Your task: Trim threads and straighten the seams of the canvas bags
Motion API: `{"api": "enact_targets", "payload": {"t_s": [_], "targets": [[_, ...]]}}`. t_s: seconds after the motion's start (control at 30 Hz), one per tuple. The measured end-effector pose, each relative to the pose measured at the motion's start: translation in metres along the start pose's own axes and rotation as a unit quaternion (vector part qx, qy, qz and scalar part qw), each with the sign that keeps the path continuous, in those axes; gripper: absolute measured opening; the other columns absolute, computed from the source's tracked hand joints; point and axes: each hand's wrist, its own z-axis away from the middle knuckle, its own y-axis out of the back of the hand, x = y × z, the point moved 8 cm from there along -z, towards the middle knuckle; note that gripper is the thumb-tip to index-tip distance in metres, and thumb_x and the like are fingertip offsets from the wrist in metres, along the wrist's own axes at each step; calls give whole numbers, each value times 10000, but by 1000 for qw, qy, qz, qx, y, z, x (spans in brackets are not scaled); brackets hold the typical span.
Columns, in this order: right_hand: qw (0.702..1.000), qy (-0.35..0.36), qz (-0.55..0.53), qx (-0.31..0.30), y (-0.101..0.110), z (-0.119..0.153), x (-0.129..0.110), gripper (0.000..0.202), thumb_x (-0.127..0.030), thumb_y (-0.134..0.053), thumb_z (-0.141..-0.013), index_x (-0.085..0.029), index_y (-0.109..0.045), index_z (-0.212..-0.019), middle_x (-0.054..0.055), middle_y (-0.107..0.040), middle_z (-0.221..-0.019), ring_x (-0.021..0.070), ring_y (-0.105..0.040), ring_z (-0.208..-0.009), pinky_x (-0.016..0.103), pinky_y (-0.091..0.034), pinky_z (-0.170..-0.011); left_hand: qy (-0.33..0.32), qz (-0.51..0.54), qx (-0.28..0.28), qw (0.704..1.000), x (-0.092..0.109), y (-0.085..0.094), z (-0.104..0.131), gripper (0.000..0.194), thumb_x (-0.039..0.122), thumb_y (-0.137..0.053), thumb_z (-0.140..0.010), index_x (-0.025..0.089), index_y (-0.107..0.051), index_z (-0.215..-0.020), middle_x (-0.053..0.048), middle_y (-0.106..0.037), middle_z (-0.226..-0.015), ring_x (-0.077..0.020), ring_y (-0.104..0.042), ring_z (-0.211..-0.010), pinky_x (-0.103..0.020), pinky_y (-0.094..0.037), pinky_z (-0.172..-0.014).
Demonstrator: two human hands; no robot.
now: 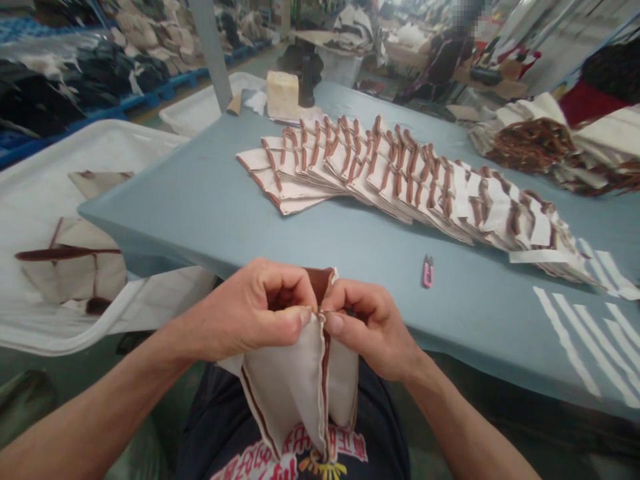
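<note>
Between my hands, above my lap, hangs a cream fabric pouch (290, 373) with brown-edged seams. My left hand (265, 307) pinches its top edge near one seam. Right beside it, the thumb and fingers of my right hand (367, 323) pinch the same top edge where the brown seam ends. The fingertips of both hands almost meet there. Part of the brown inside shows behind the fingers. On the blue table (200, 207) in front lies a long overlapping row of similar cream pouches (350, 167) with brown edging.
Pink thread snips (428, 272) lie on the table, with white strips (585, 333) at the right. A white bin (65, 333) holding sewn pieces stands at the left. A pale yellow block (283, 95) sits at the far edge, stacked bundles (530, 143) at the right.
</note>
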Motion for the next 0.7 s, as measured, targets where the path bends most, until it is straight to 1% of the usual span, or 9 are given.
{"api": "enact_targets", "payload": {"t_s": [0.07,0.17,0.27,0.37,0.47,0.57,0.7], "targets": [[998,-31,-47,-3,-2,1,8,375,-493,-717,-885,-189,-582,-710,-42,-517,-605,89,-383,-530,213,-301,-486,10,6,-7,1000,-2,-2,1,73,184,-546,-721,161,-578,-660,83,-456,-556,-52,-357,-504,-153,-272,-447],[995,-67,-79,-4,-4,1,15,428,-560,-745,-859,-187,-592,-715,-36,-531,-617,90,-391,-536,211,-302,-490,23,1,-10,1000,-4,-1,0,82,199,-573,-740,154,-597,-676,76,-476,-569,-56,-369,-516,-155,-271,-456],[992,-85,-97,-8,-4,-1,18,459,-589,-774,-826,-187,-588,-705,-36,-521,-619,90,-395,-538,213,-303,-496,25,-3,-19,1000,-4,1,-3,99,207,-582,-756,146,-612,-684,72,-484,-575,-57,-369,-520,-156,-265,-460],[990,-94,-105,-21,-5,-4,19,477,-600,-798,-792,-191,-573,-694,-53,-474,-595,86,-357,-532,217,-277,-495,23,-15,-25,999,-4,2,-4,112,211,-581,-760,141,-622,-684,69,-487,-577,-58,-365,-524,-157,-262,-466],[989,-99,-109,-37,-7,-6,18,460,-575,-812,-778,-197,-563,-689,-78,-409,-561,80,-291,-514,219,-226,-481,26,-24,-24,999,-4,3,-4,114,217,-580,-759,139,-638,-698,65,-498,-577,-62,-368,-522,-163,-264,-471],[988,-100,-107,-53,-8,-8,13,430,-524,-817,-769,-203,-546,-677,-82,-415,-550,77,-277,-505,217,-200,-468,27,-42,-21,999,-3,4,-2,117,216,-577,-747,137,-649,-700,63,-493,-570,-66,-366,-521,-168,-261,-474],[988,-107,-90,-70,-8,-10,6,345,-403,-798,-754,-200,-537,-653,-95,-386,-544,72,-266,-504,212,-213,-465,33,-52,-26,998,-2,3,-2,137,243,-572,-739,136,-638,-683,58,-481,-567,-69,-364,-528,-170,-262,-480]]}}
